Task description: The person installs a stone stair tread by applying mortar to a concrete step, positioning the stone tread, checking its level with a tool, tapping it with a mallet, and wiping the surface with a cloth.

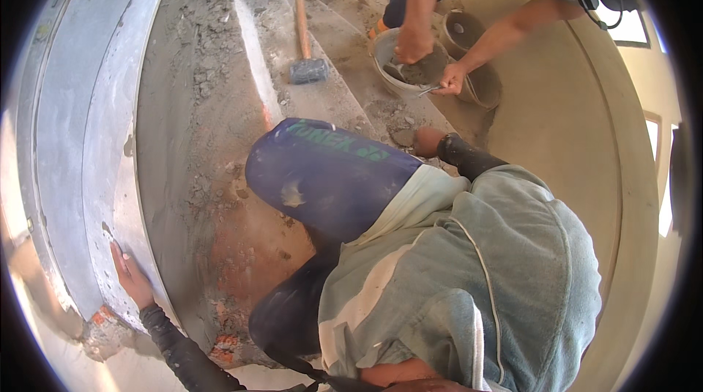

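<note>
My left hand (132,276) lies against the pale, mortar-spotted face of a long flat board (117,136), fingers stretched out. Wet grey mortar (165,150) fills the strip along that board's inner edge. Beyond my bent knee, my right hand (429,142) is low over the steps, its fingers curled and mostly hidden; what they hold, if anything, does not show clearly. Just left of it sits a small grey lump of mortar (402,136). A mallet (309,71) with a dark head and wooden handle rests farther off on a step.
At the far right a co-worker has one hand (414,43) inside a mortar bucket (384,62) and the other (449,81) at its rim. More buckets (480,88) stand beside it. A curved plastered wall (564,114) bounds the right side. Broken rubble (209,62) edges the mortar.
</note>
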Demonstrator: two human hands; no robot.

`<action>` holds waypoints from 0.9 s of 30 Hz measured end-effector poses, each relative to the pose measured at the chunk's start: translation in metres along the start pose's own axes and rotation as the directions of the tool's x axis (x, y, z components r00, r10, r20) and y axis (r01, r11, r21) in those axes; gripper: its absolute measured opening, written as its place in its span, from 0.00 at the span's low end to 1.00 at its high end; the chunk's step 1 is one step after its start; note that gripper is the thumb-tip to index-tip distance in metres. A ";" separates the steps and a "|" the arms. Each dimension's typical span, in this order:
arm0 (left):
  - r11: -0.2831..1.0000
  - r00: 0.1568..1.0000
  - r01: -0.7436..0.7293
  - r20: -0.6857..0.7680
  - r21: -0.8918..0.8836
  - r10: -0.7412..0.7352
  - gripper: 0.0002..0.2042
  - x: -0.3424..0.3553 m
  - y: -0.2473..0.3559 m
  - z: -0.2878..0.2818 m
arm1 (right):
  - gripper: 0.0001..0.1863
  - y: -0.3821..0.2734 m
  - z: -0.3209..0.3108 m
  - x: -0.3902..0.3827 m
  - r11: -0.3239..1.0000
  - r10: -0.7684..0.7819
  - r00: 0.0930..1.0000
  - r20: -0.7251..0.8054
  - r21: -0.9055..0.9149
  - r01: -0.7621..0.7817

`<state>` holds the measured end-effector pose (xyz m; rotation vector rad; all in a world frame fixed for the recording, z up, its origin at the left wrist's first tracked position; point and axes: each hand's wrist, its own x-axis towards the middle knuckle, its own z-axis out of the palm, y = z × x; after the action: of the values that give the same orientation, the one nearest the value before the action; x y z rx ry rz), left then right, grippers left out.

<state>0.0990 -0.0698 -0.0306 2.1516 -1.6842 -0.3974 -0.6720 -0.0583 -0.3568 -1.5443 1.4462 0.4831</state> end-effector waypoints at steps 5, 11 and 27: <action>0.975 0.996 -0.004 0.092 0.224 -0.017 0.30 0.004 -0.003 -0.008 | 0.24 -0.149 -0.114 0.064 0.927 -0.325 0.812 -0.485 0.008 0.376; 0.983 0.999 0.012 -0.045 0.183 -0.004 0.36 -0.015 0.006 0.023 | 0.45 -0.226 -0.178 0.130 0.773 -0.484 0.831 -0.274 -0.579 0.259; 0.991 0.983 0.064 -0.180 0.115 -0.042 0.30 -0.028 -0.006 0.005 | 0.56 -0.287 -0.261 0.070 0.612 -0.695 0.684 -0.221 0.316 0.725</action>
<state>0.0956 -0.0421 -0.0378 2.2484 -1.5914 -0.1164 -0.4697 -0.3487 -0.1841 -1.6607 0.7790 -0.3386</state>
